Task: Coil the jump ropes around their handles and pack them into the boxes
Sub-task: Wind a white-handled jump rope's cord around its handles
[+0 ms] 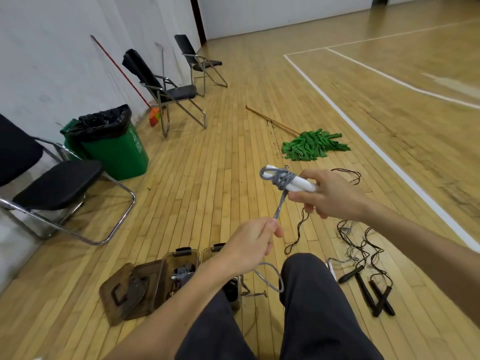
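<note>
While two boxes (pixel 168 258) sit, left hand (pixel 250 246) pinches rope (pixel 281 202).

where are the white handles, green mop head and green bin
white handles (pixel 304 183), head view, bare white shaft
green mop head (pixel 314 145), head view, middle of strips
green bin (pixel 119 155), head view, front wall
</note>
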